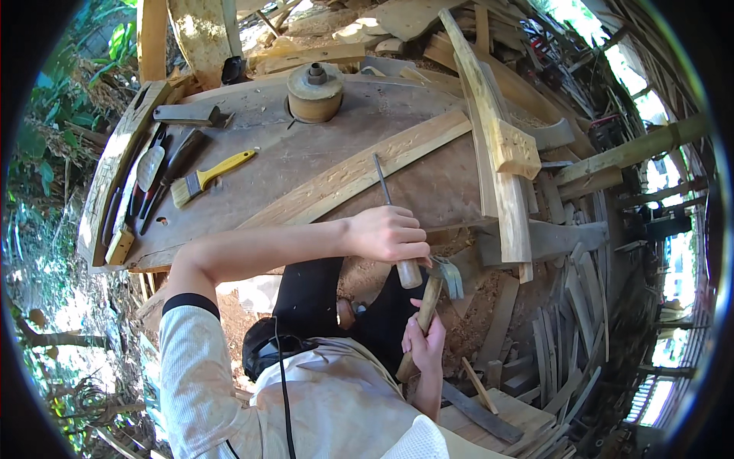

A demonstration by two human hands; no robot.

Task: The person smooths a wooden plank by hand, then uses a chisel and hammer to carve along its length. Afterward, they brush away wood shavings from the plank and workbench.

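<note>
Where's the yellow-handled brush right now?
In the head view, the brush lies on the left side of the workbench, just right of the dark-handled tool.

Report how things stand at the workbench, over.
Left hand grips chisel, tip over notched plank. Right hand holds hammer, head near chisel handle. Yellow-handled brush lies left, apart from plank.

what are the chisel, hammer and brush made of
Chisel: slim grey blade, probably dull steel; pale handle, seemingly bare wood. Hammer: brownish, uneven handle, likely unpainted wood; bluish-grey head, perhaps metal. Brush: smooth yellow handle, either painted wood or plastic.
</note>
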